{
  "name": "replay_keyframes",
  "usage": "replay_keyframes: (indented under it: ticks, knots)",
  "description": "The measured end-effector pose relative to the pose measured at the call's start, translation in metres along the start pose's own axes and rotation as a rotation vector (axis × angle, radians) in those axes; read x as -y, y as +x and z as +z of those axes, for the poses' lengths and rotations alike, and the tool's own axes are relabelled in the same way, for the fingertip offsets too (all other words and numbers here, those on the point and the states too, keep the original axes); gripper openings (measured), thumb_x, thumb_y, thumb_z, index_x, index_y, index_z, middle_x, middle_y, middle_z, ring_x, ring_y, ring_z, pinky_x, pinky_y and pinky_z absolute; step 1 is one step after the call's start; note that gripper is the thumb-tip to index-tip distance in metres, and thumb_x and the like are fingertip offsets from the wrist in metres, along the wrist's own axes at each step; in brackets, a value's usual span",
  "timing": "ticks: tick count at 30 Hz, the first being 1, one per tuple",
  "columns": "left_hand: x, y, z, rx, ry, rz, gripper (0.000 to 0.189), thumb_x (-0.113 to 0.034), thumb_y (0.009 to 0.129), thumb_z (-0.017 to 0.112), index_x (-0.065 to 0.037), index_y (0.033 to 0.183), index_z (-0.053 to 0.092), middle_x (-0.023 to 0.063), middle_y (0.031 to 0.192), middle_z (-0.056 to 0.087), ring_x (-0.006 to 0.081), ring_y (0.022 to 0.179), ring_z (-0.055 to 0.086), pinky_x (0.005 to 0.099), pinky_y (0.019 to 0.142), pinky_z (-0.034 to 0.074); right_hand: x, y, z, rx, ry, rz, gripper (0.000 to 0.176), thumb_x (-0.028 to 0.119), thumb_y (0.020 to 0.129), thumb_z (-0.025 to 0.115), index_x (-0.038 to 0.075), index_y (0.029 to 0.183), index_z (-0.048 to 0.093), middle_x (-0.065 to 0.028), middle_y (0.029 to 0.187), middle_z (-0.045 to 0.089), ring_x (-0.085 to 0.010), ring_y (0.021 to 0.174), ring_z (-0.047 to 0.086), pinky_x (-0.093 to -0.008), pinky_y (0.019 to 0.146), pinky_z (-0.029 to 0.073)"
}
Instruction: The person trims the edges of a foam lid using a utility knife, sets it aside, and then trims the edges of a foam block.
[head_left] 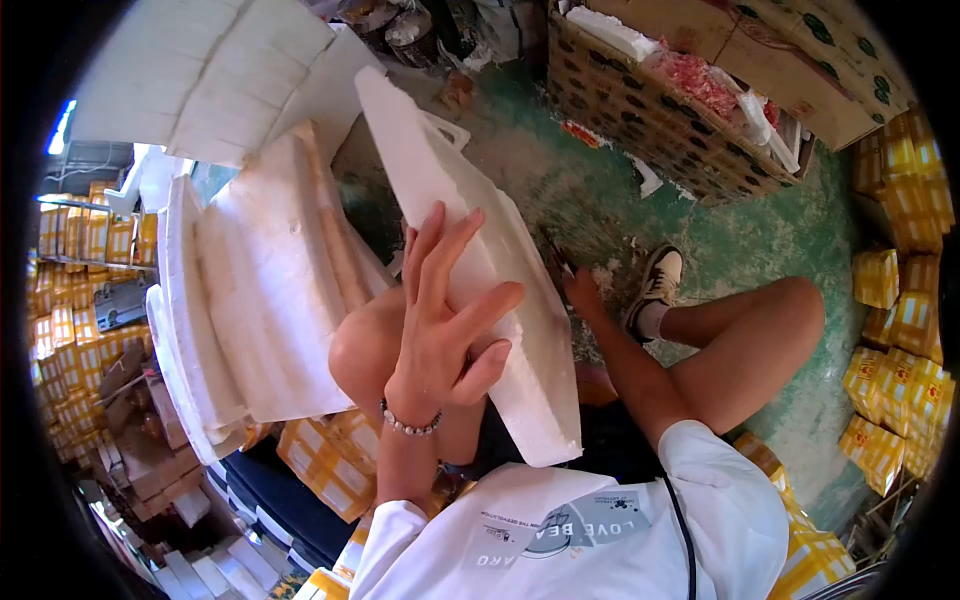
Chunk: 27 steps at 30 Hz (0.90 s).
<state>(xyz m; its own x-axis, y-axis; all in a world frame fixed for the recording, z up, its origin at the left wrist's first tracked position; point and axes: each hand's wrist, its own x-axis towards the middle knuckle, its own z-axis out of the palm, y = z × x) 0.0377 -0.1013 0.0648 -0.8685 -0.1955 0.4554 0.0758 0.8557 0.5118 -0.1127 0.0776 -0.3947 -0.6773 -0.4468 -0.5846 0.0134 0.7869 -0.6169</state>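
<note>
A long white foam slab stands tilted between my legs, one narrow edge facing up. My left hand, with a bead bracelet at the wrist, lies against this slab with its fingers stretched and spread, not wrapped round it. Beyond the slab's right side, my right hand is closed on a slim dark tool whose far end points up and away; its exact kind I cannot tell. Part of the right hand's grip is hidden.
Large foam boards lean in a stack at my left, with more white foam blocks behind. A cardboard box holding foam scraps stands ahead on the green floor. Yellow-taped cartons are piled at right and left.
</note>
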Motion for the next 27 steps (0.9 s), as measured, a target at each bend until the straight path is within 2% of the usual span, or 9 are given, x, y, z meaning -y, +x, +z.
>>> replay_keyframes:
  ticks: [2, 4, 8, 10, 11, 13, 20, 22, 27]
  knots:
    - [0.001, -0.002, 0.000, -0.024, 0.011, -0.015, 0.048, -0.044, 0.089, 0.052, -0.005, 0.097, 0.078, 0.0304, 0.147, 0.051, 0.0549, 0.146, 0.034, 0.0647, 0.121, 0.022, 0.028, 0.006, -0.005, -0.024, 0.048, -0.033, 0.043, 0.026, 0.100, 0.066, -0.007, 0.124, 0.049, -0.0281, 0.095, 0.065, -0.0395, 0.078, 0.068, -0.0512, 0.065, 0.052]
    - [0.003, -0.002, -0.004, -0.024, 0.017, -0.022, 0.045, -0.042, 0.088, 0.052, -0.006, 0.095, 0.078, 0.0298, 0.148, 0.051, 0.0555, 0.147, 0.032, 0.0650, 0.121, 0.020, 0.078, -0.003, -0.029, -0.119, 0.111, -0.262, 0.031, 0.017, 0.104, 0.057, -0.006, 0.122, 0.048, -0.0311, 0.098, 0.064, -0.0414, 0.080, 0.067, -0.0513, 0.066, 0.051]
    - [0.004, -0.004, -0.002, -0.015, 0.009, -0.032, 0.039, -0.043, 0.085, 0.057, -0.013, 0.100, 0.077, 0.0250, 0.149, 0.051, 0.0534, 0.145, 0.036, 0.0660, 0.119, 0.022, 0.135, 0.017, -0.027, -0.107, 0.334, -0.238, 0.033, 0.011, 0.104, 0.052, -0.004, 0.133, 0.046, -0.0322, 0.094, 0.064, -0.0459, 0.081, 0.066, -0.0543, 0.068, 0.050]
    - [0.003, -0.002, -0.003, -0.007, 0.009, -0.044, 0.037, -0.043, 0.083, 0.058, -0.016, 0.100, 0.078, 0.0244, 0.148, 0.052, 0.0532, 0.145, 0.036, 0.0659, 0.119, 0.023, 0.151, 0.032, -0.022, -0.161, 0.004, -0.574, 0.046, 0.012, 0.102, 0.053, 0.005, 0.146, 0.042, -0.0339, 0.093, 0.064, -0.0500, 0.084, 0.065, -0.0591, 0.070, 0.050]
    - [0.002, -0.001, -0.004, -0.004, 0.008, -0.047, 0.037, -0.043, 0.083, 0.058, -0.016, 0.100, 0.078, 0.0244, 0.148, 0.052, 0.0532, 0.145, 0.036, 0.0659, 0.119, 0.023, 0.158, 0.037, -0.016, -0.158, 0.005, -0.570, 0.046, 0.012, 0.102, 0.053, 0.005, 0.146, 0.042, -0.0339, 0.093, 0.064, -0.0500, 0.084, 0.065, -0.0591, 0.070, 0.050]
    - [-0.001, 0.001, -0.006, 0.020, 0.011, -0.077, 0.036, -0.044, 0.082, 0.059, -0.018, 0.099, 0.078, 0.0236, 0.147, 0.053, 0.0531, 0.144, 0.037, 0.0663, 0.118, 0.023, 0.170, 0.047, -0.006, -0.079, -0.169, -0.532, 0.056, 0.015, 0.105, 0.052, 0.008, 0.157, 0.036, -0.0316, 0.095, 0.065, -0.0430, 0.081, 0.066, -0.0589, 0.071, 0.055]
    - [-0.003, 0.002, -0.002, -0.005, -0.020, -0.097, 0.033, -0.043, 0.080, 0.059, -0.021, 0.096, 0.077, 0.0218, 0.144, 0.055, 0.0526, 0.141, 0.039, 0.0673, 0.115, 0.024, 0.160, 0.077, 0.025, -0.026, -0.143, -0.632, 0.061, 0.014, 0.098, 0.058, 0.012, 0.156, 0.039, -0.0321, 0.095, 0.066, -0.0472, 0.083, 0.066, -0.0600, 0.073, 0.054]
    - [-0.005, 0.002, -0.001, 0.007, -0.028, -0.126, 0.031, -0.043, 0.080, 0.059, -0.022, 0.093, 0.077, 0.0209, 0.144, 0.055, 0.0511, 0.142, 0.038, 0.0655, 0.117, 0.022, 0.160, 0.074, 0.022, 0.028, -0.026, -0.630, 0.063, 0.014, 0.096, 0.059, 0.012, 0.156, 0.039, -0.0318, 0.096, 0.068, -0.0486, 0.085, 0.066, -0.0613, 0.075, 0.053]
    - [-0.009, -0.001, -0.005, 0.044, -0.020, -0.171, 0.030, -0.043, 0.080, 0.059, -0.023, 0.090, 0.077, 0.0200, 0.143, 0.056, 0.0490, 0.144, 0.037, 0.0630, 0.119, 0.018, 0.153, 0.070, 0.025, 0.074, 0.029, -0.639, 0.060, 0.017, 0.100, 0.054, 0.009, 0.157, 0.037, -0.0307, 0.099, 0.069, -0.0492, 0.086, 0.066, -0.0615, 0.077, 0.053]
